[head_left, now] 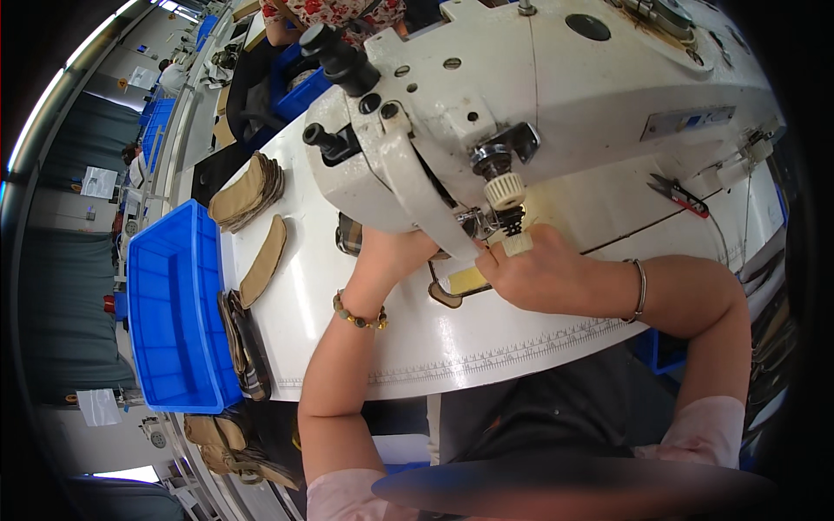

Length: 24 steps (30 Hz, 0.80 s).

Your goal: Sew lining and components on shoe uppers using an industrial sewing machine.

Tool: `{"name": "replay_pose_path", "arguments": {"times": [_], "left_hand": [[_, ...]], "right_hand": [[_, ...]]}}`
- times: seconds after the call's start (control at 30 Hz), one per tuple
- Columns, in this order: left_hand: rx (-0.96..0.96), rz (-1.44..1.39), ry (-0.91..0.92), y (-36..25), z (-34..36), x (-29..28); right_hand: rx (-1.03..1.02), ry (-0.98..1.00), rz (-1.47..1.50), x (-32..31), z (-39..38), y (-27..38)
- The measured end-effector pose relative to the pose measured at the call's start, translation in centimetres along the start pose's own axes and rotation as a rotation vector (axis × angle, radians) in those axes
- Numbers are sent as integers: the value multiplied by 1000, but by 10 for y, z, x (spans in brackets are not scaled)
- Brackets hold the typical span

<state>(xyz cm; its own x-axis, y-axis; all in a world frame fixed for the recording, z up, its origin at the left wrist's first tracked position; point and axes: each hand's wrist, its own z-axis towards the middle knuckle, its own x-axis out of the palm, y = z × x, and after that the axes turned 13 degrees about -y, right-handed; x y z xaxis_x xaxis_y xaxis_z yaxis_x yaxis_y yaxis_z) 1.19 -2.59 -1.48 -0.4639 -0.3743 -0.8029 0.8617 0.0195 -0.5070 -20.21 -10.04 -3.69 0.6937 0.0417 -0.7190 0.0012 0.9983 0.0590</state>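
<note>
Both of my hands are at the needle area of a white sewing machine point(417, 187). My left hand point(395, 252) reaches under the machine's head, which hides most of its fingers. A plaid fabric piece point(349, 234) shows beside that wrist. Just right of the presser foot point(476, 223), my right hand point(537, 271) has its fingers curled down and closed at the work. A tan fabric piece with a dark edge point(446, 296) lies on the white table between my hands, and its edge runs toward my right fingers. What exactly they grip is partly hidden.
A blue plastic bin point(178, 304) stands at the table's left edge. Near it are a stack of tan fabric pieces point(248, 193), a single tan piece point(264, 260) and folded plaid fabric point(245, 347). Red-handled thread snips point(680, 196) lie right. Another person point(334, 13) sits across.
</note>
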Motion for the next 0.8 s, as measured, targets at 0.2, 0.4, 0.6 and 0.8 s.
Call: {"name": "replay_pose_path", "arguments": {"times": [0.2, 0.4, 0.6, 0.8], "left_hand": [[23, 60, 1, 3, -4, 2], [153, 317, -26, 3, -7, 5], [196, 326, -94, 9, -9, 9], [168, 345, -101, 14, -10, 11]], "right_hand": [[-4, -6, 1, -4, 2, 0], [34, 22, -3, 0, 1, -1], [25, 9, 19, 2, 1, -2], [11, 23, 16, 1, 1, -2]]}}
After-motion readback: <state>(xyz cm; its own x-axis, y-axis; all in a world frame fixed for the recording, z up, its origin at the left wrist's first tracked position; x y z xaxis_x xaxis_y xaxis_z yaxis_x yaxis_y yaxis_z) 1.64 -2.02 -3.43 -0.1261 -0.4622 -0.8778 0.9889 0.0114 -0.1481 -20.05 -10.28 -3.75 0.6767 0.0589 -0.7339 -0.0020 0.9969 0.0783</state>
